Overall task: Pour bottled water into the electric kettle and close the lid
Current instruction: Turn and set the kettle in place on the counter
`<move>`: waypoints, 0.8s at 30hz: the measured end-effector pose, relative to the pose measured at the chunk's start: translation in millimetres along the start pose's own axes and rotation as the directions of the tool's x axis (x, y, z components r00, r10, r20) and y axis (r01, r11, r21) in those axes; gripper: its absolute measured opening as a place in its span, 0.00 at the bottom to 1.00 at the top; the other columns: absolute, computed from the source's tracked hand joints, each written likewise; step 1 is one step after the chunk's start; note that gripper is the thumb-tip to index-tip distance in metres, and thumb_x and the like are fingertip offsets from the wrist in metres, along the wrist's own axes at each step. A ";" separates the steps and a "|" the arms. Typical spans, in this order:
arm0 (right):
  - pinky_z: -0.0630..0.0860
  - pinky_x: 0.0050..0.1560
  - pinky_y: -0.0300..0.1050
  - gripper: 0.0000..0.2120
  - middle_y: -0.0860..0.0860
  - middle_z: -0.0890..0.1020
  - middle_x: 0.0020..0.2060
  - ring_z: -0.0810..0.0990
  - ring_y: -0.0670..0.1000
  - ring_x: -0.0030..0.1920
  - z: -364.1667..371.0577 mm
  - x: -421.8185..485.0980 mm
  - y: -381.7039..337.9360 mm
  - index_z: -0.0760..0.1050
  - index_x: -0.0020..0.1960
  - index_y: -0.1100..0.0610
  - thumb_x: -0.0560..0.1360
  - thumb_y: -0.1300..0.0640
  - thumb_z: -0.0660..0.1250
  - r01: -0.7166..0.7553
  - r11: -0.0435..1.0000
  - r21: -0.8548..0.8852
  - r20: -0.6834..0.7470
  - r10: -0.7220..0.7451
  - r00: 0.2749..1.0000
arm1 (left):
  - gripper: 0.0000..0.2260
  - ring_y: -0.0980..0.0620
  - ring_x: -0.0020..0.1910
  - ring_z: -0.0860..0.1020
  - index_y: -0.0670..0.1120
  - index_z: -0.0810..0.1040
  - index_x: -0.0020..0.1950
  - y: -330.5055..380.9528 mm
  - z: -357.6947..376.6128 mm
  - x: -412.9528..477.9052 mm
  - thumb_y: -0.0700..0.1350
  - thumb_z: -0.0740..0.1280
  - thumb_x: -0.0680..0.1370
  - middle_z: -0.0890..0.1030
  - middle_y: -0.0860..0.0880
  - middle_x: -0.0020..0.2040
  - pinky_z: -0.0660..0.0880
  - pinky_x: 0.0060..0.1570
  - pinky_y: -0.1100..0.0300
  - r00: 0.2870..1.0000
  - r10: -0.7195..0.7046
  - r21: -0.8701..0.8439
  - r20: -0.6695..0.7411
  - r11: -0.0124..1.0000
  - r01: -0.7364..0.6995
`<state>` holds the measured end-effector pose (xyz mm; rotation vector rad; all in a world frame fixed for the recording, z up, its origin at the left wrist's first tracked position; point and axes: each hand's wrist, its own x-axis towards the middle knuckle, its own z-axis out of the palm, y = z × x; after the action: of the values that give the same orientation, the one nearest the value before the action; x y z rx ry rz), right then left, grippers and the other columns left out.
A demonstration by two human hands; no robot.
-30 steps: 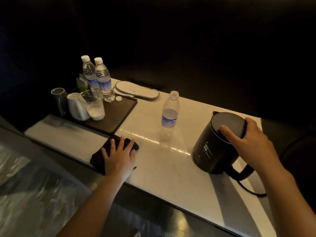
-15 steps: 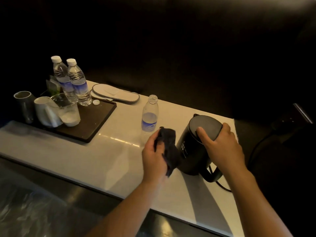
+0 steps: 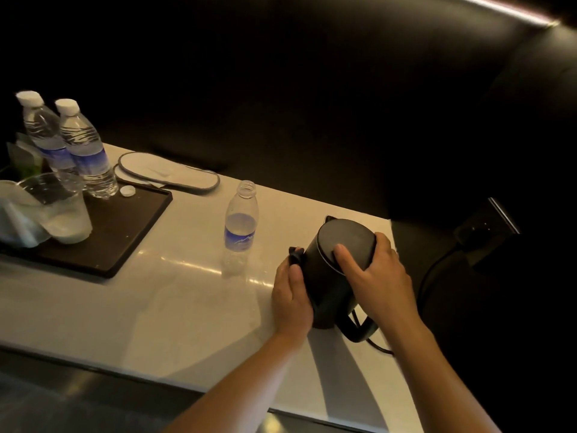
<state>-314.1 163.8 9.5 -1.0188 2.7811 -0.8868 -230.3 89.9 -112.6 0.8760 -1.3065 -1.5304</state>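
Black cylindrical electric kettle [image 3: 331, 276], lid closed, stands on the pale glossy desk [image 3: 175, 307]. Right hand [image 3: 374, 270] fingers grip its lid; left hand [image 3: 292, 295] fingers press a dark cloth [image 3: 295, 254] against its side. Uncapped clear plastic water bottle [image 3: 240, 226] stands nearby.

Likely hotel room, dimly lit. Dark tray [image 3: 125, 242] on pale counter [image 3: 156, 307] bears sealed water bottles [image 3: 87, 154], wrapped glass [image 3: 59, 214]; disposable slippers [image 3: 168, 173] just behind tray; electric kettle [image 3: 337, 270] well right of tray.

Dark cloth [image 3: 295, 255] mostly hidden behind left hand [image 3: 292, 296]; cup [image 3: 14, 214] cut off at left edge.
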 end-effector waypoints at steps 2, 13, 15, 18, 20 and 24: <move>0.78 0.50 0.52 0.43 0.52 0.75 0.64 0.77 0.56 0.59 -0.3 -0.2 -0.5 0.59 0.75 0.49 0.70 0.24 0.57 -0.005 1.000 -0.001 -0.003 0.005 1.000 | 0.17 0.47 0.64 0.78 0.52 0.75 0.68 1.3 -1.8 4.6 0.54 0.54 0.84 0.81 0.48 0.62 0.77 0.59 0.60 0.995 -0.099 -0.039 0.003 0.994 0.099; 0.79 0.47 0.48 0.41 0.50 0.76 0.63 0.76 0.51 0.54 -0.4 -2.2 0.1 0.61 0.75 0.49 0.70 0.24 0.57 0.013 1.000 0.026 -0.022 -0.013 1.000 | 0.20 0.54 0.78 0.61 0.63 0.61 0.78 34.4 15.6 -26.3 0.54 0.51 0.86 0.64 0.60 0.78 0.67 0.74 0.46 0.974 0.224 0.079 0.021 0.971 -0.225; 0.79 0.49 0.48 0.43 0.50 0.76 0.65 0.77 0.52 0.57 0.0 -1.1 1.4 0.60 0.76 0.49 0.69 0.23 0.56 0.009 1.000 0.026 -0.019 -0.008 1.000 | 0.20 0.57 0.77 0.63 0.62 0.61 0.78 23.7 13.7 -19.3 0.59 0.49 0.85 0.66 0.60 0.77 0.68 0.73 0.47 0.973 0.229 0.143 0.011 0.963 -0.228; 0.77 0.50 0.47 0.45 0.51 0.75 0.67 0.77 0.54 0.60 0.8 0.6 4.0 0.60 0.77 0.50 0.69 0.23 0.56 0.013 1.000 0.021 -0.014 -0.013 1.000 | 0.21 0.58 0.74 0.68 0.63 0.66 0.76 6.5 6.2 -4.0 0.62 0.48 0.84 0.71 0.59 0.74 0.70 0.72 0.48 0.993 0.121 0.122 -0.008 0.985 -0.119; 0.73 0.48 0.44 0.44 0.50 0.75 0.66 0.75 0.51 0.58 0.8 2.3 6.1 0.60 0.77 0.49 0.69 0.23 0.57 0.023 0.999 0.032 -0.010 -0.023 1.000 | 0.21 0.56 0.71 0.72 0.61 0.72 0.72 1.2 0.8 5.1 0.62 0.50 0.83 0.76 0.56 0.70 0.72 0.69 0.46 1.000 0.014 0.067 -0.005 0.998 -0.014; 0.74 0.46 0.41 0.36 0.45 0.75 0.59 0.75 0.48 0.54 -5.3 8.9 13.0 0.63 0.73 0.43 0.72 0.25 0.58 0.058 0.993 0.103 0.029 -0.061 0.998 | 0.22 0.53 0.65 0.76 0.58 0.77 0.67 13.7 3.1 8.2 0.61 0.52 0.81 0.80 0.53 0.65 0.74 0.66 0.43 0.992 -0.117 -0.002 -0.042 0.993 0.117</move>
<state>-329.8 169.2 8.3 -1.0948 2.6613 -0.9989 -233.2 82.9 -98.2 0.9944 -1.2438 -1.5936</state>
